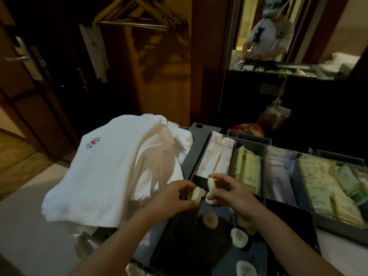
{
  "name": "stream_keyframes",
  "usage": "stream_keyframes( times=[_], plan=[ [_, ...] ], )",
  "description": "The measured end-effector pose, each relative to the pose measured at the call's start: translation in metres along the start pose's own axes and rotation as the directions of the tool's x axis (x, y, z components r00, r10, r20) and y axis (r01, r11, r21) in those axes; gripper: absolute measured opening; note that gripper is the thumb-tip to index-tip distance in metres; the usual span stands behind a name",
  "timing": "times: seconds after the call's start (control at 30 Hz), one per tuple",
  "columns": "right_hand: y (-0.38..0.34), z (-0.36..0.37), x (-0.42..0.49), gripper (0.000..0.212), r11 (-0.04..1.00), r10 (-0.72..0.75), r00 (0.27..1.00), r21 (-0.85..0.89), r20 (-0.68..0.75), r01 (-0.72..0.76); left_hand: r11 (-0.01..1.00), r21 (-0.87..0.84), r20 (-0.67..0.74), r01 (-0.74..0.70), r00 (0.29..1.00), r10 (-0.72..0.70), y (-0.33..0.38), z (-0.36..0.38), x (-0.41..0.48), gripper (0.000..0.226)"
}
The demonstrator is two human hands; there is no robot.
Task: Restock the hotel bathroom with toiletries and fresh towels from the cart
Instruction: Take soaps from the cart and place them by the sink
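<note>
**Left hand (175,196) and right hand (234,194) both gripping soaps over the dark tray (185,248)**

The left hand's fingers are curled, with thumb and fingertips closed round one pale round soap (196,193) held at tray height. The right hand is just beside it, nearly touching. Its thumb and forefinger pinch a second soap (210,183) that stands on edge. A third soap (209,200) sits right under the same fingers and touches them, but I cannot tell whether they grip it.

Below the hands, loose soaps (210,220) lie flat and apart in the dark tray – one centre, one further right, one at the bottom edge. Another is partly hidden under the right wrist.

Beyond the hands is a grey organiser (192,154) split into compartments:
- The leftmost holds long white sachets (217,158), leaning.
- The next holds pale yellow-green packets (249,170).
- After that come clear-white packets (278,172).
- Far right is a bigger stack of cream packets (318,188) with green ones (348,182) beside them.

Print on the packets is too small to read.

Left of the organiser a white towel (111,172) with a small red embroidered mark lies draped over a pile, its edge near the left hand.

Further out, a red-orange wrapper (247,129) shows behind the organiser and a plastic bag (274,116) hangs by a cord. Wooden hangers (135,14) are top centre and a dark door (20,58) with a handle is far left. The mirror (298,26) at top right reflects a person in a light top.
</note>
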State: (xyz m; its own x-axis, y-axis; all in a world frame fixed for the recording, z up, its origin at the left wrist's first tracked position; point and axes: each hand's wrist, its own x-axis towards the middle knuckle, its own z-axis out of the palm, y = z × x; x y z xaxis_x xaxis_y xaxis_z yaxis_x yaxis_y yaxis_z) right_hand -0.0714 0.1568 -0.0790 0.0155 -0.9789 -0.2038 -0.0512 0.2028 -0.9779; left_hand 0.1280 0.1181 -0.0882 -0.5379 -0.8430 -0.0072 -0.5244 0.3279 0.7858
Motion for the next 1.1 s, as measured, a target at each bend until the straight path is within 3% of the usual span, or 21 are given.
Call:
stream_keyframes(
  times=[0.23,0.37,0.5,0.8,0.97,1.1],
  plan=[
    [-0.021,0.035,0.011,0.023,0.978,0.037,0.991,0.199,0.129,-0.062,0.997,0.001,-0.175,0.073,0.982,-0.071,0.024,-0.048,-0.029,0.029],
    [-0.036,0.049,0.018,0.026,0.985,-0.009,0.965,0.170,0.262,-0.037,0.985,0.052,-0.252,0.167,0.956,-0.149,0.037,-0.065,-0.060,0.031],
    [-0.054,0.063,0.016,0.022,0.991,-0.071,0.906,0.129,0.418,0.017,0.955,0.043,-0.386,0.292,0.887,-0.253,0.045,-0.069,-0.097,0.032],
    [-0.077,0.138,-0.025,0.026,0.985,-0.111,0.608,0.007,0.786,0.171,0.831,0.049,-0.681,0.554,0.627,-0.378,0.084,-0.033,-0.225,0.032],
    [-0.073,0.196,-0.079,0.035,0.925,-0.085,0.345,-0.055,0.935,0.376,0.696,-0.017,-0.757,0.718,0.445,-0.478,0.105,-0.008,-0.313,0.035],
    [-0.061,0.241,-0.132,0.037,0.819,-0.107,0.136,0.010,0.985,0.574,0.488,-0.027,-0.807,0.872,0.270,-0.526,0.120,0.017,-0.383,0.040]
  ],
)
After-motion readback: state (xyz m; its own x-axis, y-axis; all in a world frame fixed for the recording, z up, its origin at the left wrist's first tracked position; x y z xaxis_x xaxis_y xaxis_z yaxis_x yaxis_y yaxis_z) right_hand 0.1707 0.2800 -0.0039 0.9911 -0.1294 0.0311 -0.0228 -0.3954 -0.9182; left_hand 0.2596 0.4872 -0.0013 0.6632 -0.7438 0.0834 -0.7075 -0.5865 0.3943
